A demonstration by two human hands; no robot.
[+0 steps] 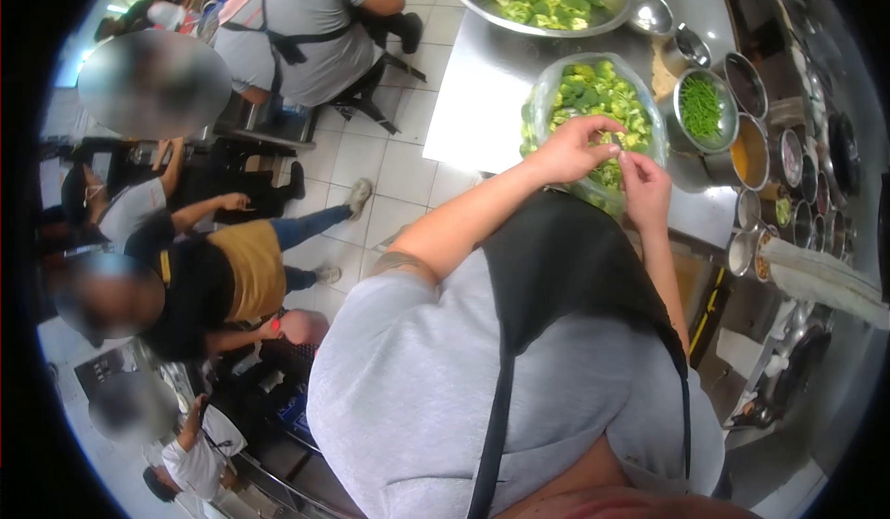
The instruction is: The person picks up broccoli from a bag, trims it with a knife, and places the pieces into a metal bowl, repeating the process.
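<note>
Over a plastic-lined container of broccoli florets [603, 97], both hands meet near its lower edge. My left hand [577, 151] comes from the left, thumb and forefinger closed in a pinch beside the other hand's fingertips. My right hand [646, 188] is pinched too, its fingertips nearly touching the left ones. Something small and dark shows between the hands, too small to name. Beyond the container, a large metal bowl [461, 5] holds more broccoli pieces. To the right, a metal pot [678, 130] contains chopped green vegetables.
The steel table [491, 74] carries a small metal bowl [651, 11] and, on the right, several pots and containers. A cloth [820, 281] lies at the right. A seated person [311, 28] and several other people are to the left, over a tiled floor [399, 176].
</note>
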